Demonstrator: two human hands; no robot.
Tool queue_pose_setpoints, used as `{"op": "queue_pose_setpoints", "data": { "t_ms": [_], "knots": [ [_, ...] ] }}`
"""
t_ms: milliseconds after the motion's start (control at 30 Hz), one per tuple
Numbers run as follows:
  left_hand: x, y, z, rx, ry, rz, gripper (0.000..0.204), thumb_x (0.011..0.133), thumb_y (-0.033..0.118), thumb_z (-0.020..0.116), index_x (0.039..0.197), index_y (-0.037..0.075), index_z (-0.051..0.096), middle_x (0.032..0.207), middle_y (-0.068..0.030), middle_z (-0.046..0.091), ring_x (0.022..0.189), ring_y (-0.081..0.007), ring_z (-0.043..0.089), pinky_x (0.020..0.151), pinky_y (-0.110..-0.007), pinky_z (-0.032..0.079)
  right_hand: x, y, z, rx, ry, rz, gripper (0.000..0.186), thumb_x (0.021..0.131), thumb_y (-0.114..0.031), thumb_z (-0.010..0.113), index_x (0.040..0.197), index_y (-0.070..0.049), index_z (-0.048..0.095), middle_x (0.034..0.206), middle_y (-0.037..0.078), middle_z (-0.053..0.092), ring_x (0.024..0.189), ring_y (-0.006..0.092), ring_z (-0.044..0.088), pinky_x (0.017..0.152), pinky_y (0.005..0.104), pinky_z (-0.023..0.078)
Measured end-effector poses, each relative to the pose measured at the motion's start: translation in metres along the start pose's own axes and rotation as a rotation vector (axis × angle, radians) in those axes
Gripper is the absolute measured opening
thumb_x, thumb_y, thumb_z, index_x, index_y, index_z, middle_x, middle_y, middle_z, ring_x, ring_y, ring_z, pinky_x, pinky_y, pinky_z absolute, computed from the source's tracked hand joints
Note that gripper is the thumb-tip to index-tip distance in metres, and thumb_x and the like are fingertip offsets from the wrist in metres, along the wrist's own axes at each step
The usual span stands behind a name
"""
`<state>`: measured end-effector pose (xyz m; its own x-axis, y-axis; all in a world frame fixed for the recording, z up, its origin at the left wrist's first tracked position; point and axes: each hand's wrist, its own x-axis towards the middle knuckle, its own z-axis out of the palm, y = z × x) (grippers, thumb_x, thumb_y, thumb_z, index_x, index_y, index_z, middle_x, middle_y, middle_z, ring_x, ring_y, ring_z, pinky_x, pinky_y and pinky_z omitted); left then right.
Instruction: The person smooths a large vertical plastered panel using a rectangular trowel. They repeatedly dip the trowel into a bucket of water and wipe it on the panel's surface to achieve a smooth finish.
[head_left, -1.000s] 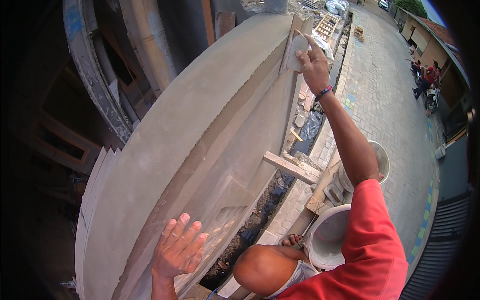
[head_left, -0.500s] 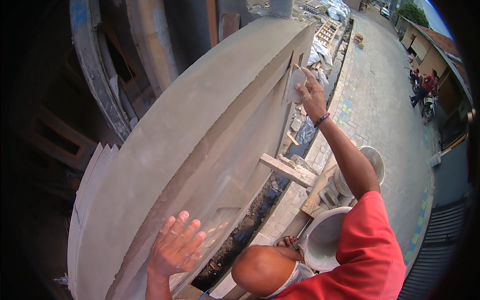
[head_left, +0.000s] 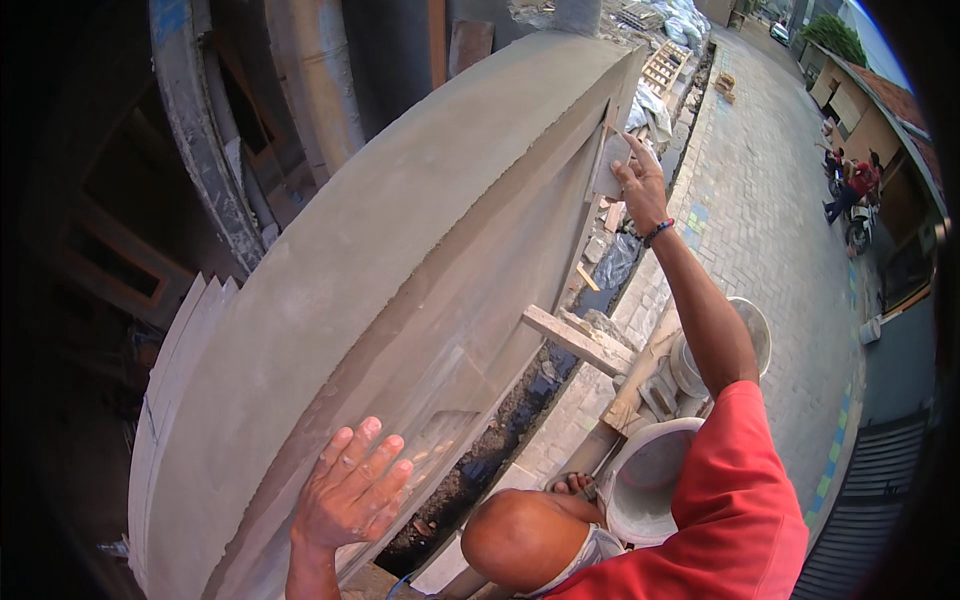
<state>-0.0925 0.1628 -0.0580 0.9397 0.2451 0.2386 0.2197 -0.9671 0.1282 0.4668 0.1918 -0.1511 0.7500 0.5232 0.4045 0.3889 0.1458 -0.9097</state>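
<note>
Grey and flat, the float is at the far end of the plastered wall, its long axis seeming to run nearly up and down the view, upper end leaning slightly right. My right hand has its fingers clamped on it, thumb against the face; that arm reaches well forward. My left hand lies over the wall's nearer stretch, back toward me, fingers slightly apart and pointing up and right; I cannot tell whether it touches. Beside my knee stands a pale bucket.
</note>
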Motion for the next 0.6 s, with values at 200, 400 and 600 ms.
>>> {"op": "queue_pose_setpoints", "data": {
  "t_ms": [200, 400, 600],
  "knots": [
    [0.006, 0.002, -0.002, 0.010, -0.001, 0.009, 0.032, 0.079, 0.015, 0.069, 0.111, 0.016, 0.069, 0.126, -0.0075, 0.066, 0.134, -0.0322, 0.049, 0.118, -0.046, 0.027, 0.052, -0.036, -0.037, 0.169, 0.137, 0.015, 0.053, 0.096, -0.007, 0.057, 0.147, -0.012, 0.041, 0.099, 0.013, 0.068, 0.082, 0.0180, 0.069, 0.061, 0.0347, 0.064],
    [0.004, 0.002, -0.004, 0.016, -0.017, -0.002, 0.032, 0.079, 0.016, 0.069, 0.111, 0.015, 0.069, 0.125, -0.0074, 0.066, 0.134, -0.0324, 0.049, 0.118, -0.046, 0.027, -0.028, -0.002, 0.005, -0.107, -0.065, -0.196, 0.053, 0.094, -0.005, 0.059, 0.145, -0.008, 0.045, 0.082, 0.004, 0.062, 0.070, 0.0095, 0.062, 0.053, 0.0307, 0.060],
    [0.005, 0.003, -0.003, 0.006, -0.017, -0.012, 0.033, 0.081, 0.016, 0.069, 0.114, 0.016, 0.068, 0.126, -0.0073, 0.066, 0.134, -0.0323, 0.049, 0.118, -0.045, 0.026, 0.023, -0.014, -0.044, 0.190, 0.164, 0.078, 0.052, 0.094, -0.006, 0.058, 0.144, -0.010, 0.044, 0.098, 0.015, 0.068, 0.073, 0.0164, 0.068, 0.055, 0.0307, 0.061]
  ]
}}
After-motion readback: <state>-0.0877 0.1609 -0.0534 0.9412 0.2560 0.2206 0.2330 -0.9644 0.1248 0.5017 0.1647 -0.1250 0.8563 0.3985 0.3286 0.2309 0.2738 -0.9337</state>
